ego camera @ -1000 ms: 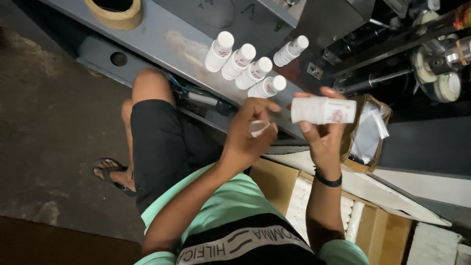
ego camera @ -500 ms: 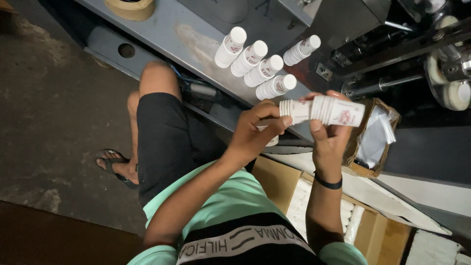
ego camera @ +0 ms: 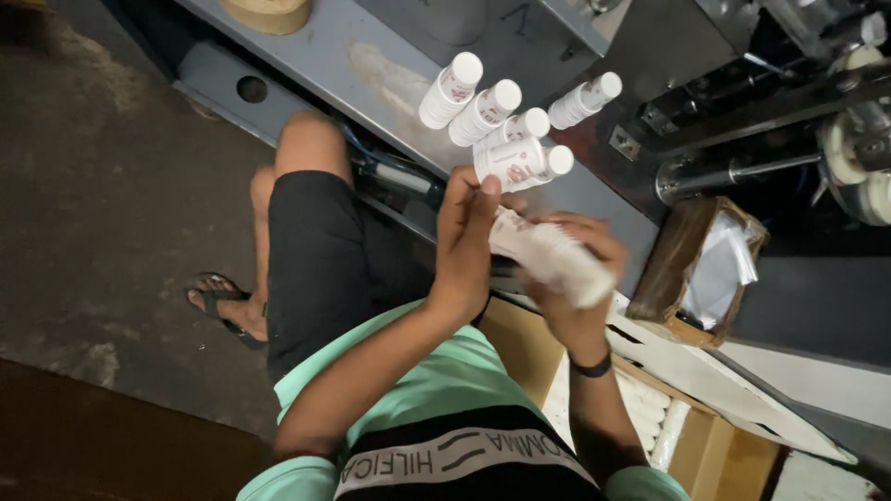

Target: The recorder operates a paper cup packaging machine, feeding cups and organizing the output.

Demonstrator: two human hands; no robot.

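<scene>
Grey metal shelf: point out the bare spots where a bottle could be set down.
The grey metal shelf is bare between the tan tape roll and the five white plastic bottles. It is crowded around those bottles, and just below them, where the left hand and right hand grip a white bottle.

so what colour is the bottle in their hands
White, with small reddish markings near one end; the bottle shows in the head view, blurred.

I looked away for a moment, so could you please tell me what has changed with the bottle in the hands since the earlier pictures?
The white bottle was level in the right hand before; now it is tilted, its far end lower and blurred. The left hand has moved from below it onto its upper end. Both hands sit lower in view. The five white bottles on the grey shelf stayed put.
</scene>
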